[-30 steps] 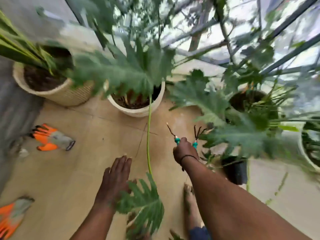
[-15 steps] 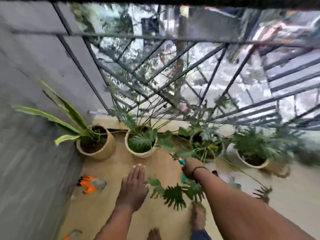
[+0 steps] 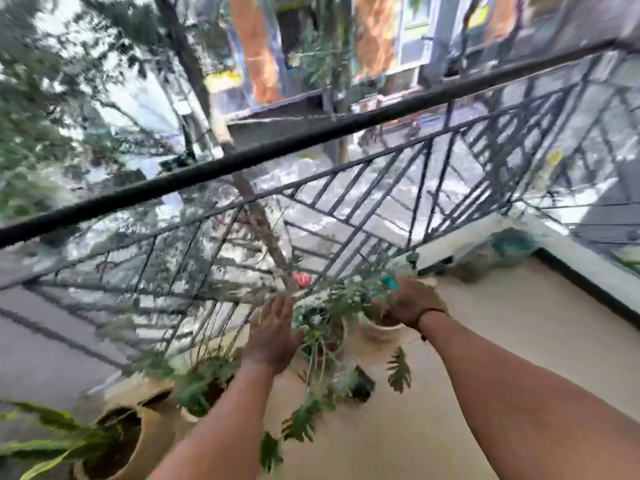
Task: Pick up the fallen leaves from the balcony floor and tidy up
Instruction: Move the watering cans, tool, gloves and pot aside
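Your right hand (image 3: 410, 304) is curled round a teal-handled tool (image 3: 389, 283) whose shape is lost in blur, above a round cream pot (image 3: 381, 330), while your left hand (image 3: 275, 336) is held flat with straight fingers together, gripping nothing. Loose deeply lobed green leaves (image 3: 399, 370) lie on the smooth beige tiled balcony floor (image 3: 502, 341) just beside the pots along its railing edge. Black diagonal-barred metal railing (image 3: 346, 188) rises behind, and a woven tan basket pot (image 3: 138, 445) of dark soil sits at the floor's near left corner.
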